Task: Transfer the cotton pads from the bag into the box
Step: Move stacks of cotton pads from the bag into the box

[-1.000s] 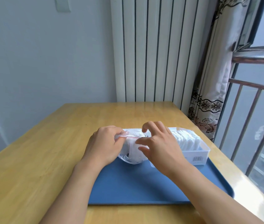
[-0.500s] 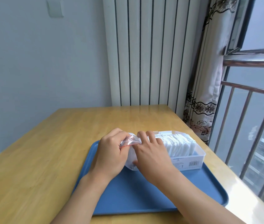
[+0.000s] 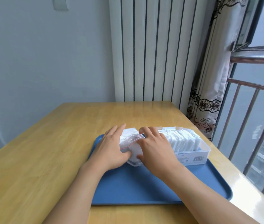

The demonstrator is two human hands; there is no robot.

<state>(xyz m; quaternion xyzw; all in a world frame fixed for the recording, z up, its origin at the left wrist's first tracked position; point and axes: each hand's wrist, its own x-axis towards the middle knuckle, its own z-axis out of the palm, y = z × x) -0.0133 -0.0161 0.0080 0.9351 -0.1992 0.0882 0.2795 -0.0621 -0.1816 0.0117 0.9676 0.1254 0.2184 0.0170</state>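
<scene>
— Plastic bag (image 3: 132, 143) lies on the tray (image 3: 160, 189), at nine o'clock of the box (image 3: 192, 155); our left hand (image 3: 111, 151) and right hand (image 3: 155, 149) clasp it.

— We judge the box almost full of cotton pads (image 3: 183, 141); some remain in the bag.

We see a blue tray (image 3: 152, 189), white pads (image 3: 184, 140) in clear box (image 3: 197, 156), clear bag (image 3: 132, 139) w/ red strip, yellow wood table (image 3: 47, 159), white curtain (image 3: 208, 101) w/ black floral lace.

Both hands (image 3: 132, 148) around bag (image 3: 130, 141) on blue tray (image 3: 144, 188), beside pad-filled box (image 3: 197, 152).
</scene>
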